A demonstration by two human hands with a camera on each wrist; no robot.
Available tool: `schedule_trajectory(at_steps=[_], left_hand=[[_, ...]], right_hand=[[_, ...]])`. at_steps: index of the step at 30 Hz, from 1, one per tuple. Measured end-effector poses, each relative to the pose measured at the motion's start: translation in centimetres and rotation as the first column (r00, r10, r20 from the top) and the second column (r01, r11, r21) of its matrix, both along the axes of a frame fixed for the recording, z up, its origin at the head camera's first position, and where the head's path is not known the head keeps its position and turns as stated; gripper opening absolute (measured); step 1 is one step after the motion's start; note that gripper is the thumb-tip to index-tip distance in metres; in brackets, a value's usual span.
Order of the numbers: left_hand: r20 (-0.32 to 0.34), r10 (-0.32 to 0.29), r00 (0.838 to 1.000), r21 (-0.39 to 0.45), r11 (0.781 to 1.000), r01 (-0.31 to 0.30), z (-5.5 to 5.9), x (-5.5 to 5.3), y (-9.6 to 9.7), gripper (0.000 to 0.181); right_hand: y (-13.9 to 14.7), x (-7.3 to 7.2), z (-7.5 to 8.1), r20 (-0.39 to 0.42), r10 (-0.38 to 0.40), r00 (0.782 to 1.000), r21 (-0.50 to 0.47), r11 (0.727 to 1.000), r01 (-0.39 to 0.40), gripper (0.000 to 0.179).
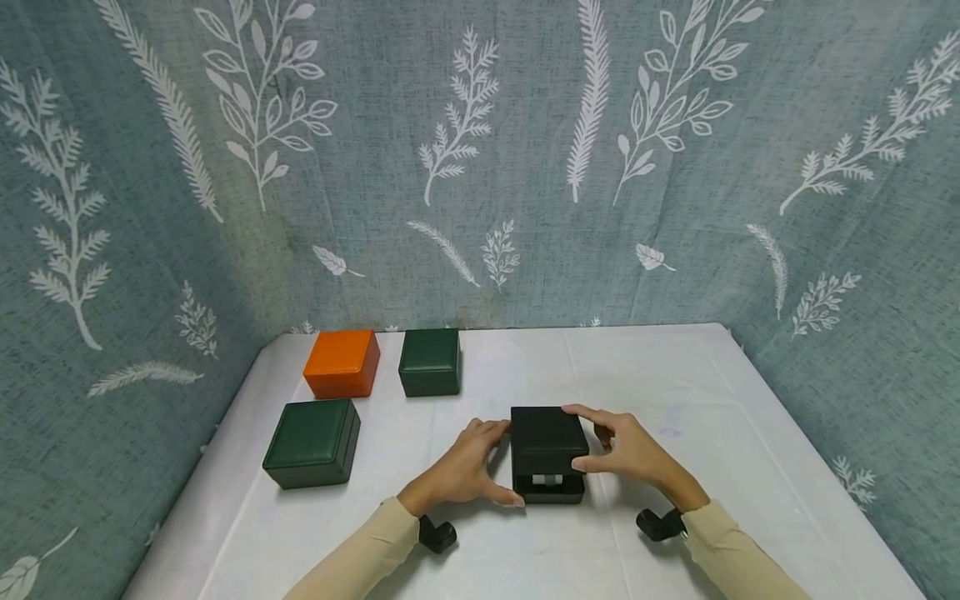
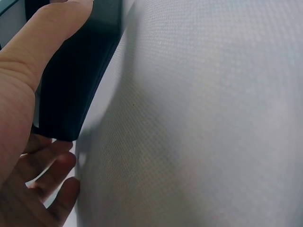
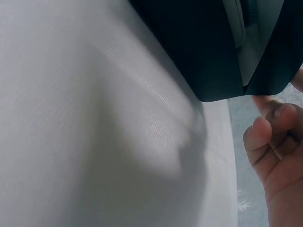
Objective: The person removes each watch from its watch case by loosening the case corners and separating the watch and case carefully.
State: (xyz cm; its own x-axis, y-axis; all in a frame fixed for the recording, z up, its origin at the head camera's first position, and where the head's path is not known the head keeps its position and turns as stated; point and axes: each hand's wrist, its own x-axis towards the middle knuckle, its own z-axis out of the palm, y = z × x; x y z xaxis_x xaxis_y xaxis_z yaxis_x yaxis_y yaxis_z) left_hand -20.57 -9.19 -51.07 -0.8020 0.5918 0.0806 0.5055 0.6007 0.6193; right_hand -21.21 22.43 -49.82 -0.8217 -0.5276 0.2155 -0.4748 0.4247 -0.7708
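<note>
A black box (image 1: 546, 433) stands on the table with its hinged lid partly raised, and a pale piece (image 1: 547, 480) shows inside through the front gap. On its left side my left hand (image 1: 467, 468) grips the lower part, thumb at the front corner and fingers towards the back. In the left wrist view the thumb lies along the dark side wall (image 2: 75, 85). My right hand (image 1: 636, 450) holds the lid (image 3: 279, 61) by its right side between thumb and index finger. The other right fingers are curled beside the box. Most of the inside is hidden by the lid.
To the left stand an orange box (image 1: 341, 364), a dark green box (image 1: 431, 362) and a larger-looking green box (image 1: 312, 443), all shut. White cloth covers the table (image 1: 675, 400). Patterned fabric (image 1: 480, 167) hangs behind it and on both sides.
</note>
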Motion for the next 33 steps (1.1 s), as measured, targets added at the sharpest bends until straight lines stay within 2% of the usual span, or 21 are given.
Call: schedule_trajectory(at_steps=[11, 17, 33], left_hand=[[-0.013, 0.010, 1.000, -0.015, 1.000, -0.011, 0.17, 0.08, -0.12, 0.119], [0.004, 0.000, 1.000, -0.019, 1.000, 0.000, 0.22, -0.05, -0.08, 0.120], [-0.014, -0.011, 1.000, -0.018, 1.000, 0.011, 0.05, -0.26, -0.03, 0.120]], right_hand=[[-0.36, -0.20, 0.51, 0.042, -0.013, 0.999, -0.022, 1.000, 0.014, 0.066], [-0.26, -0.31, 0.70, 0.059, -0.010, 0.998, -0.017, 1.000, 0.011, 0.065], [-0.64, -0.83, 1.05, 0.083, -0.066, 0.994, -0.039, 0.997, 0.070, 0.052]])
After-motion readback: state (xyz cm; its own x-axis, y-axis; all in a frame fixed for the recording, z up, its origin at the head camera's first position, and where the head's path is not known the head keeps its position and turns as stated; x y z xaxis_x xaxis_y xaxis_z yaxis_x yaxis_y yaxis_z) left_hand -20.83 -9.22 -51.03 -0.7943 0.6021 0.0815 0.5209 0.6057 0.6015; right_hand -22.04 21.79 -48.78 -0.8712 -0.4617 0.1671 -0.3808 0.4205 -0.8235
